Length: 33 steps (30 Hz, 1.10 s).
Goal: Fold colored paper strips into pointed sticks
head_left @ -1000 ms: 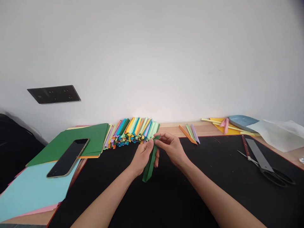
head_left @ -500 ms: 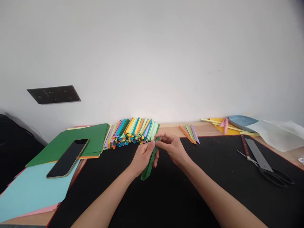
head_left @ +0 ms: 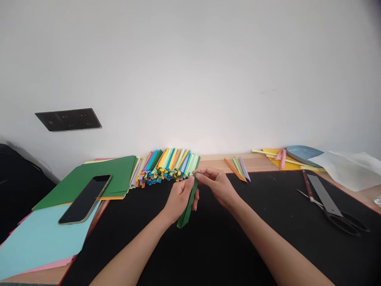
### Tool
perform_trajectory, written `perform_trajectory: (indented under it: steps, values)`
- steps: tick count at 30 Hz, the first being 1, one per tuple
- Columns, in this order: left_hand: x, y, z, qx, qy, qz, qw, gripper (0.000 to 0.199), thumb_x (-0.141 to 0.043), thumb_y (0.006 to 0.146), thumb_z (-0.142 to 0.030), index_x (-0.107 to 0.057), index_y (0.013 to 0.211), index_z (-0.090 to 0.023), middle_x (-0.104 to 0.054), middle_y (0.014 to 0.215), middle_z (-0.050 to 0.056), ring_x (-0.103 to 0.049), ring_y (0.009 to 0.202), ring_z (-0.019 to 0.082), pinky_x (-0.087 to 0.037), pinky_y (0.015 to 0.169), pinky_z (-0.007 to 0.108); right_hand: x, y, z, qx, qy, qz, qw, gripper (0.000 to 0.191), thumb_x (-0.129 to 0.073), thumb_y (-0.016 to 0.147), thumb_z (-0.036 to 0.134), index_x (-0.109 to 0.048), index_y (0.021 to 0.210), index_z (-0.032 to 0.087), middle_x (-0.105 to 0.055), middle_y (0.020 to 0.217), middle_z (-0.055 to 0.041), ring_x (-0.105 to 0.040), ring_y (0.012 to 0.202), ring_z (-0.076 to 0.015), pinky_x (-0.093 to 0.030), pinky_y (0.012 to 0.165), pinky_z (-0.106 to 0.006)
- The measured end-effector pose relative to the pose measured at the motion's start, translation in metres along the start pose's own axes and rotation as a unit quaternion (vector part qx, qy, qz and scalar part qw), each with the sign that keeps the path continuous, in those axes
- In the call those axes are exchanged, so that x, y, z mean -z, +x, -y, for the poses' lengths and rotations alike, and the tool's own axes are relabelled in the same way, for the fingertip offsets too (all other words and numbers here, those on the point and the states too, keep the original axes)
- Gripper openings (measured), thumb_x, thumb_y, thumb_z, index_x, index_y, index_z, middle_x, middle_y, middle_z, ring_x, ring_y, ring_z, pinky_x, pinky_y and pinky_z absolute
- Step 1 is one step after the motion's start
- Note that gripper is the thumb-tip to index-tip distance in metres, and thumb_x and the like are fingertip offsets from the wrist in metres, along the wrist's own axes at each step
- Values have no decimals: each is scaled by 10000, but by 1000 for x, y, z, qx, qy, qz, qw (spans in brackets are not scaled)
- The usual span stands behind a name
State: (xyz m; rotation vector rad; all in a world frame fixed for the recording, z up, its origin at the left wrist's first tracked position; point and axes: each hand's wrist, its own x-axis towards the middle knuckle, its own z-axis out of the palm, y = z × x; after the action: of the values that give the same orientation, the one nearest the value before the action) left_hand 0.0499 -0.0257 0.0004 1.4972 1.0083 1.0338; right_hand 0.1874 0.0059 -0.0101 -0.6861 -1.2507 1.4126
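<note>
A dark green folded paper strip (head_left: 187, 212) slants between my hands above the black mat (head_left: 226, 246). My left hand (head_left: 178, 198) is closed around its middle, with the thumb pressed near the upper end. At that upper end, the fingertips of my right hand (head_left: 214, 186) pinch the strip's tip. Fingers partly hide the pinched end, so its exact fold is not visible. Just behind my hands lies a thick pile of folded paper strips (head_left: 166, 165) in many colours. To the right of it rest an orange folded strip (head_left: 235, 170), a light green one and a purple one (head_left: 244, 169).
On the left, a phone (head_left: 85, 199) lies on stacked green paper (head_left: 119, 174) and light blue paper (head_left: 44, 242). Scissors (head_left: 336, 216), a steel ruler (head_left: 324, 194) and a red-handled knife (head_left: 307, 184) are at right. Behind them stand a blue tray (head_left: 302, 154) and paper scraps (head_left: 275, 159).
The right fingertips have shifted slightly at the strip's upper end, and less of the strip's tip shows above the left thumb. Both hands keep their hold on the green strip.
</note>
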Motion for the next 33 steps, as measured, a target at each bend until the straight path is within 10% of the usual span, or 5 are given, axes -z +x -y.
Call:
perform_trajectory:
  steps: [11, 20, 28, 33]
  values:
    - [-3, -1, 2, -6, 50, -25, 998, 511, -360, 881, -503, -504, 535, -157, -487, 363, -2, -438, 319, 96, -324, 392, 204, -3, -1, -1, -7, -16, -3, 1000, 244, -736, 667, 345, -680, 820, 164, -643, 655, 5, -579, 603, -118, -480, 656, -279]
    - [-5, -3, 0, 42, 30, -5, 999, 543, -367, 864, -537, -638, 663, -112, -544, 383, 30, -469, 322, 113, -354, 370, 205, -8, -2, -3, -46, 28, -4, 999, 320, -689, 696, 404, -656, 875, 141, -557, 528, 38, -426, 319, -62, -312, 326, -200]
    - [4, 3, -4, 86, -29, -33, 995, 517, -444, 832, -522, -623, 589, -102, -495, 326, 21, -404, 233, 90, -274, 287, 186, -5, 2, -10, 61, -99, -67, 991, 317, -567, 791, 481, -684, 772, 187, -633, 974, -69, -599, 902, -198, -522, 718, -302]
    - [9, 6, -5, 138, -85, -10, 987, 457, -474, 817, -507, -660, 866, -92, -691, 660, 103, -487, 275, 101, -294, 267, 194, -3, 0, -8, 156, -210, -41, 964, 397, -444, 881, 443, -673, 678, 190, -587, 1001, -91, -536, 1068, -225, -481, 814, -312]
